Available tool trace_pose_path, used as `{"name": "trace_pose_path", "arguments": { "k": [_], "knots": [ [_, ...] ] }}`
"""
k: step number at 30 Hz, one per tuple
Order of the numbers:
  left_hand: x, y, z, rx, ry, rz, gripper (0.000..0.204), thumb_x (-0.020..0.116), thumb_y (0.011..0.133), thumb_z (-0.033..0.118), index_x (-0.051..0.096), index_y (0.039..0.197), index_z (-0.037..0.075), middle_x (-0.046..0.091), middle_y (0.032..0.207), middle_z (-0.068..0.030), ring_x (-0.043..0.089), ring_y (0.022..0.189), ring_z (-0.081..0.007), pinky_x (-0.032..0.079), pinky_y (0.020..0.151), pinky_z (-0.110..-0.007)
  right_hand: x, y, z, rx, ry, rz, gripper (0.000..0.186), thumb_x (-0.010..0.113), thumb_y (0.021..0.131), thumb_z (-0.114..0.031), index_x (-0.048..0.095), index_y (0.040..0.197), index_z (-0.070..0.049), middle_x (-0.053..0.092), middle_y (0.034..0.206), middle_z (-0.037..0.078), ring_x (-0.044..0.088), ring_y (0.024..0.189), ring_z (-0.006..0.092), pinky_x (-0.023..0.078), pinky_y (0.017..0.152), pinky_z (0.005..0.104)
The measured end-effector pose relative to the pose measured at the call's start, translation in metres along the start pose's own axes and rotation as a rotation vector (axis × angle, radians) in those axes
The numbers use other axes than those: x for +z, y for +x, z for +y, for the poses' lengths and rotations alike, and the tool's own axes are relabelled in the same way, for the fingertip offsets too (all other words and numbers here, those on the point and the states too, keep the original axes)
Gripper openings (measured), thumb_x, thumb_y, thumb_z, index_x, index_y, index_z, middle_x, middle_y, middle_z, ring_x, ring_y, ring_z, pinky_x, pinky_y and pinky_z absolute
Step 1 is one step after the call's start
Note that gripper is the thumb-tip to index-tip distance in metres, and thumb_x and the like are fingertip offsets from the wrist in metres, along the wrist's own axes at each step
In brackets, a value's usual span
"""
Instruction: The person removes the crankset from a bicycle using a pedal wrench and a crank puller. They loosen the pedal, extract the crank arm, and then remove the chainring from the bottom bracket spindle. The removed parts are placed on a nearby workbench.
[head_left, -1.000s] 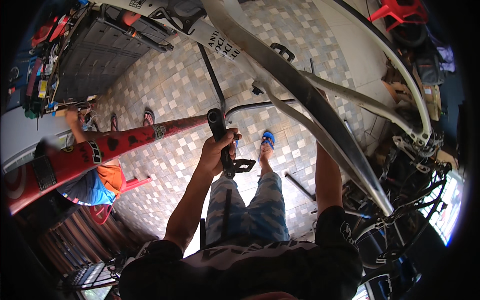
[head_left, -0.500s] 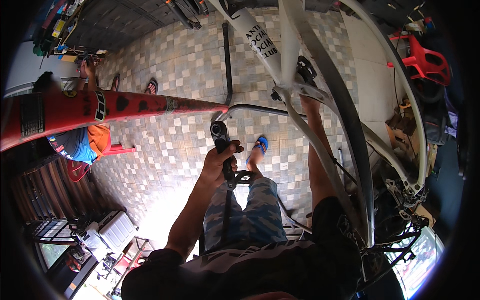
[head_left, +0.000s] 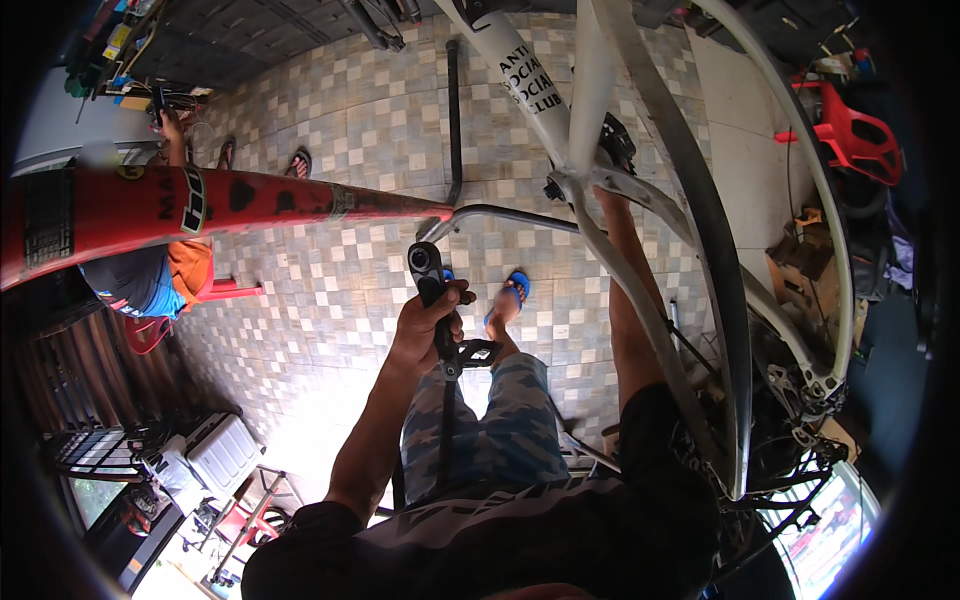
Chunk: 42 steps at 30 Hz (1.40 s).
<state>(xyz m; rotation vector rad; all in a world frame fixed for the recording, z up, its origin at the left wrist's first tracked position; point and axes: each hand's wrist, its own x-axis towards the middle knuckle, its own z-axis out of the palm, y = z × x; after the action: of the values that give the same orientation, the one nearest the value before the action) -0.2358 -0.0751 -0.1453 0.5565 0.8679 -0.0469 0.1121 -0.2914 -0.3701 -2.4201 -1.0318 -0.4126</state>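
Observation:
My left hand (head_left: 430,325) is wrapped round a black crank arm (head_left: 428,270), upright, with a black pedal (head_left: 478,352) at its lower end. My right hand (head_left: 608,200) reaches up to the bottom bracket area of a pale grey bicycle frame (head_left: 585,100); its fingers are mostly hidden behind that frame, so I cannot tell what they grip. A long red frame tube (head_left: 285,204) crosses on the left, above the crank arm. Bent black tubing (head_left: 455,100) runs below both frames, over the tiled floor.
A seated co-worker (head_left: 130,285) at the left raises a hand (head_left: 170,130) toward a dark object. Red chairs (head_left: 850,140), boxes (head_left: 800,260), bike parts and a dark panelled wall (head_left: 230,50) line the edges. My feet (head_left: 510,300) in blue flip-flops stand below.
The view has swung, moving the grey frame more upright and the red tube higher in the picture. My right hand has come into sight near the bottom bracket. My left hand keeps the crank arm.

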Motion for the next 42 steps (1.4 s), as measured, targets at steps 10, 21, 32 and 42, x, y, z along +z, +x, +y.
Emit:
{"name": "trace_pose_path", "arguments": {
  "k": [10, 21, 32, 42],
  "knots": [
    [-0.007, 0.002, -0.002, -0.004, 0.038, 0.022, 0.044, 0.073, 0.096, 0.024, 0.059, 0.127, -0.003, 0.069, 0.107, -0.0113, 0.061, 0.063, -0.01, 0.052, 0.057, -0.028, 0.014, -0.006, 0.019, -0.041, -0.051, -0.024, 0.049, 0.076, 0.086, -0.037, 0.066, 0.126, -0.012, 0.064, 0.13, 0.011, 0.061, 0.117, 0.0335, 0.045, 0.103, 0.046],
    [-0.017, 0.008, -0.022, -0.006, -0.005, -0.051, 0.044, 0.072, 0.097, 0.023, 0.059, 0.129, -0.004, 0.071, 0.105, -0.0106, 0.063, 0.063, -0.01, 0.054, 0.056, -0.027, 0.027, -0.002, 0.037, -0.083, -0.094, -0.031, 0.046, 0.075, 0.086, -0.037, 0.066, 0.124, -0.013, 0.066, 0.127, 0.009, 0.062, 0.115, 0.0328, 0.044, 0.103, 0.0469],
    [-0.014, 0.006, -0.018, 0.011, 0.001, -0.035, 0.045, 0.073, 0.097, 0.024, 0.058, 0.129, -0.004, 0.07, 0.107, -0.0105, 0.063, 0.062, -0.0096, 0.054, 0.056, -0.026, 0.033, -0.002, 0.052, -0.117, -0.13, -0.042, 0.042, 0.074, 0.086, -0.036, 0.067, 0.122, -0.013, 0.067, 0.123, 0.008, 0.062, 0.113, 0.032, 0.043, 0.103, 0.0478],
    [-0.005, 0.005, -0.023, -0.002, 0.069, -0.01, 0.035, 0.065, 0.101, 0.026, 0.06, 0.119, -0.003, 0.059, 0.072, -0.0068, 0.054, 0.061, -0.0165, 0.043, 0.061, -0.032, 0.039, -0.004, 0.068, -0.136, -0.15, -0.043, 0.04, 0.073, 0.087, -0.036, 0.067, 0.119, -0.014, 0.069, 0.12, 0.006, 0.063, 0.112, 0.0313, 0.043, 0.103, 0.0486]
  ]
}}
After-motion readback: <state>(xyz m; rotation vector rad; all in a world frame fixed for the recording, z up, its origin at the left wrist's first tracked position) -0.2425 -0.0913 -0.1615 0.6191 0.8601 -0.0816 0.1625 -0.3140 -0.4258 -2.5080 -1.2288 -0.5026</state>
